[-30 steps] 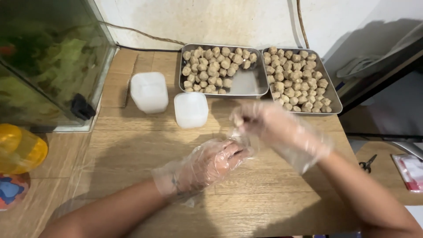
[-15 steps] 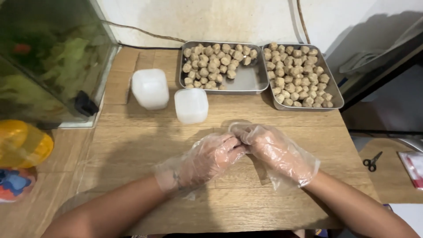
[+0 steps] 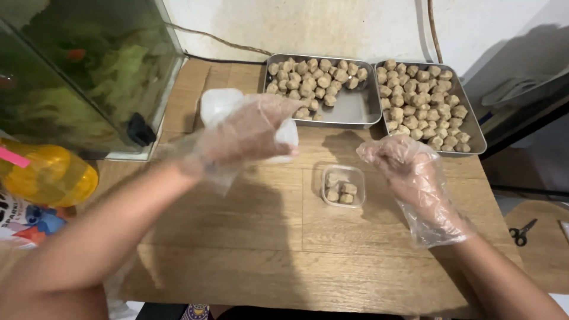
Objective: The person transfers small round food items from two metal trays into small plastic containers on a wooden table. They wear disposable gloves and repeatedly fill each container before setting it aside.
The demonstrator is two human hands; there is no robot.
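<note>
Both of my hands wear thin clear plastic gloves. My left hand (image 3: 252,133) is raised over a stack of white plastic tubs (image 3: 288,137) and covers most of it; whether it grips the stack is unclear. My right hand (image 3: 409,172) hovers with fingers curled together and nothing visible in them, just right of a small clear tub (image 3: 342,185). That tub holds a few brown meatballs and sits on the wooden table (image 3: 267,249). Behind it, two metal trays hold many meatballs, the left tray (image 3: 355,109) half full and the right tray (image 3: 477,142) full.
A second white tub stack (image 3: 216,102) stands left of the trays. A glass fish tank (image 3: 83,77) lines the left side, with an orange bottle (image 3: 50,175) in front of it. Scissors (image 3: 521,231) lie on a lower surface at the right.
My hands were together at the table's middle; now they are apart. The left hand has moved up to the white tub stack, and the small clear tub with meatballs sits uncovered on the table.
</note>
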